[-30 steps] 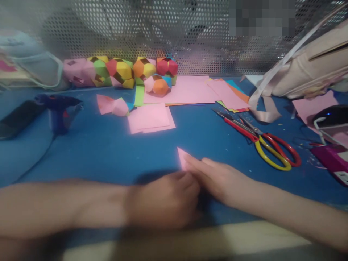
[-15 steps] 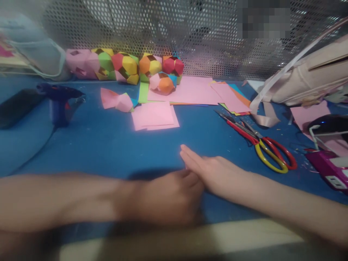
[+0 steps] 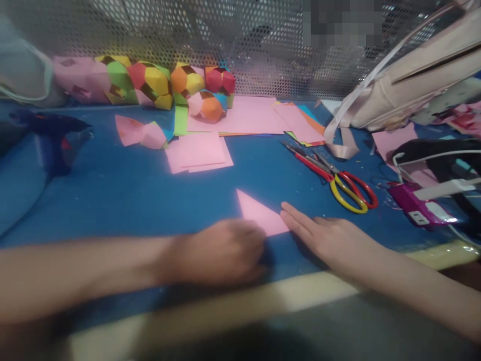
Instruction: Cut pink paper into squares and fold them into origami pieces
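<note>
A pink paper folded into a triangle (image 3: 259, 215) lies on the blue tabletop, its upper corner pointing away from me. My left hand (image 3: 225, 250) is closed over its lower left part, the fingers curled and slightly blurred; they hide that part of the paper. Along the paper's right corner rests my right hand (image 3: 323, 233), open, with its fingers stretched out flat. Beyond them is a small stack of pink paper squares (image 3: 197, 150). To the right of that stack lie scissors (image 3: 338, 180) with red and yellow handles.
A blue glue gun (image 3: 52, 135) stands at the left. Colourful folded-paper shapes (image 3: 150, 82) line the perforated metal panel (image 3: 263, 60) at the back, beside larger pink sheets (image 3: 248, 115). At the right are a pale bag (image 3: 406, 85) and a magenta power strip (image 3: 417, 205).
My hands, pressed together before, have moved apart: the right one shifted right, the left slightly left. The folded pink paper now shows between them. The whole view has shifted.
</note>
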A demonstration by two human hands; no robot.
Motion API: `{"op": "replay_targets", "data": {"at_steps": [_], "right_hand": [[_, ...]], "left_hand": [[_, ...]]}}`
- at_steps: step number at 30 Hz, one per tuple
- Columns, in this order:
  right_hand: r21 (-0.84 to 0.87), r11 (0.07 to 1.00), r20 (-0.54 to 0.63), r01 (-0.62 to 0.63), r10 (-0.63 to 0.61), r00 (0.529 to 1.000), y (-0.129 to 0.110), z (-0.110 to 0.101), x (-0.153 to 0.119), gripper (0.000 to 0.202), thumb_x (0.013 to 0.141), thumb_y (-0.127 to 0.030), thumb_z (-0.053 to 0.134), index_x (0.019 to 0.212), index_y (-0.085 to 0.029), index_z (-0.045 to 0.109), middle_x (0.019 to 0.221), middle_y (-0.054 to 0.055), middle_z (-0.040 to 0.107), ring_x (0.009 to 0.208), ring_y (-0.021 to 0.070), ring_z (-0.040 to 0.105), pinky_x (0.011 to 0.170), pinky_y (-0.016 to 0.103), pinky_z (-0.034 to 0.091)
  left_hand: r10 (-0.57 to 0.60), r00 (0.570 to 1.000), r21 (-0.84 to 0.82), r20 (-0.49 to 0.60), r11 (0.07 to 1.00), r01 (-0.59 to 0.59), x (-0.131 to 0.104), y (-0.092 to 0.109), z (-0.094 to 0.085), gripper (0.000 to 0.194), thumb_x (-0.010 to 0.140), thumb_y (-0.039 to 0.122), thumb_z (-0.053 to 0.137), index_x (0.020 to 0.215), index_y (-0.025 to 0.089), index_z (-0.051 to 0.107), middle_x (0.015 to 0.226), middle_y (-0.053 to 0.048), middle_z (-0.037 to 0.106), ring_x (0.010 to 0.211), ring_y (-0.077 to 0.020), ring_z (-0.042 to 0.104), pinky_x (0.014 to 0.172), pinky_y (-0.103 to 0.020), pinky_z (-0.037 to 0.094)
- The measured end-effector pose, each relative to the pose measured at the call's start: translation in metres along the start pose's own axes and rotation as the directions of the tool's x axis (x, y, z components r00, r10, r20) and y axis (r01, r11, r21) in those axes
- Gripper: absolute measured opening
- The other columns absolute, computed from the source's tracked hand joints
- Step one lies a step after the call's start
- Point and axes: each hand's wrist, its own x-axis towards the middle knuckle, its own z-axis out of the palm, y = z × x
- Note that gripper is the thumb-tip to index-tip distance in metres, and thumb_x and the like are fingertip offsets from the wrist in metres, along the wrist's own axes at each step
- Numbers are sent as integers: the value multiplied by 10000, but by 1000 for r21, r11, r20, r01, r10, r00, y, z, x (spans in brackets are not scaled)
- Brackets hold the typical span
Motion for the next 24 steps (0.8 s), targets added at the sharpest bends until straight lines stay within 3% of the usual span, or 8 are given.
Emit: {"op": "replay_targets", "data": {"at_steps": [4,7,9,15,20,24], "right_hand": [[-92,993,-21,-77,76,997,-10,-6,-14,560,681,34,400,1204,-18,595,1295,216,542,510,147,567,427,274,447],[-125,987,-19,-103,102,995,-15,-8,-18,559,686,43,383,1192,-19,612,1282,220,547,495,150,558,418,279,440],[-134,985,-25,-104,102,994,-17,-9,-17,541,686,45,383,1161,-12,634,1251,233,566,484,155,558,414,281,437],[-152,984,-39,-96,91,995,-19,-11,-8,489,681,41,391,1072,2,681,1130,266,631,467,179,576,410,288,431],[-136,986,-33,-97,94,995,-19,-10,-10,496,681,35,406,1102,4,667,1152,269,619,477,170,582,427,282,435],[-103,987,-23,-120,118,993,-19,-6,-12,507,673,21,421,1123,-3,654,1174,266,612,459,151,571,433,277,429]], "left_hand": [[-123,991,-63,52,990,126,2,-5,-4,316,918,338,468,752,117,620,855,-118,640,756,-204,582,622,-307,488],[-248,967,-116,61,960,254,4,-10,-4,344,898,414,486,792,112,615,1229,-212,571,991,-264,579,785,-382,519],[-275,959,-152,75,947,283,6,-14,-2,377,882,462,503,821,107,612,1339,-240,500,1100,-305,542,871,-445,500],[-234,960,-74,153,966,247,12,-19,2,489,869,537,490,961,72,612,1253,-249,574,1022,-317,590,836,-446,516],[-378,911,174,165,920,350,15,-21,-4,597,852,602,475,976,33,609,1056,-278,632,934,-338,622,765,-451,507],[-461,862,268,212,875,403,14,-30,-9,607,869,622,418,935,53,619,893,-205,654,825,-287,636,714,-389,493]]}}
